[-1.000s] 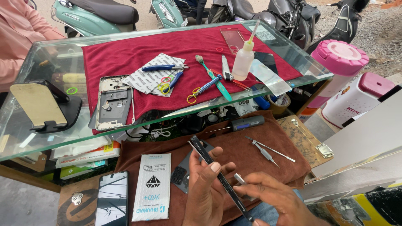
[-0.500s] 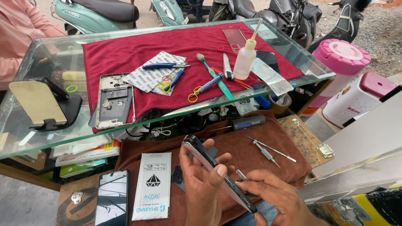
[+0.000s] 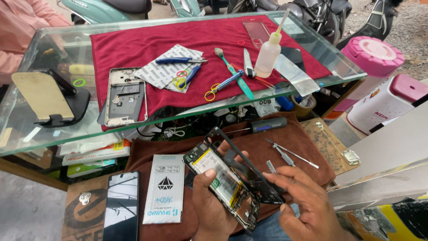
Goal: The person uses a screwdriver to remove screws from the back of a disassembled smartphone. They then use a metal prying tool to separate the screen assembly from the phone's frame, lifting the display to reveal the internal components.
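The opened phone [image 3: 225,183] now lies turned face-up over the brown cloth [image 3: 285,147], battery showing. Left hand [image 3: 214,209] fingers clamp its body; right hand [image 3: 307,209] fingers pinch the lifted black frame [image 3: 249,167].

red cloth [image 3: 147,42] | brown cloth [image 3: 276,147] | teal toothbrush [image 3: 236,76] | pink lid [image 3: 373,50] | battery [image 3: 220,176] seemingly yellow-white
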